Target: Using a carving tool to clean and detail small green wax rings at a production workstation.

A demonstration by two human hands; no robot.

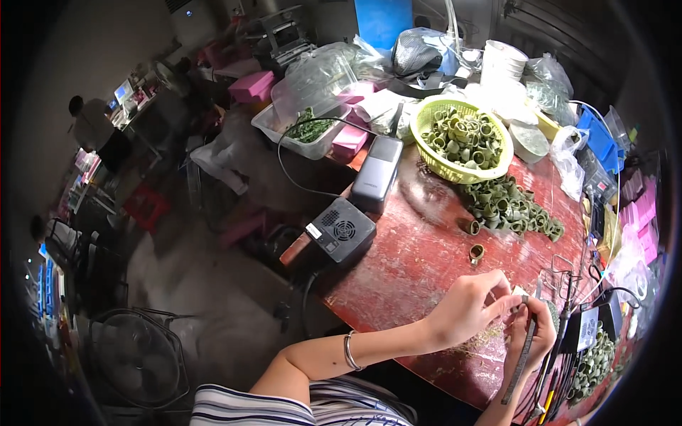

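Observation:
My left hand (465,309) reaches in over the red table with a metal bangle on its wrist. Its thumb and fingers are closed in a pinch, meeting the fingertips of my right hand (534,330). Between the two hands shows a small pale bit, too small to name. A dark, narrow, flat strip (520,362) runs down through my closed right hand and hangs below the palm. Just beyond the left hand, one small greenish ring (477,253) stands apart on the table. Farther back lies a heap of similar dark-green rings (508,206).
A yellow-green basket (462,175) full of rings stands behind the heap. At the table's left edge are a black box with a fan grille (341,231) and a grey power bank (377,174). Cables and thin tools (561,334) crowd the right side, beside more rings (593,362).

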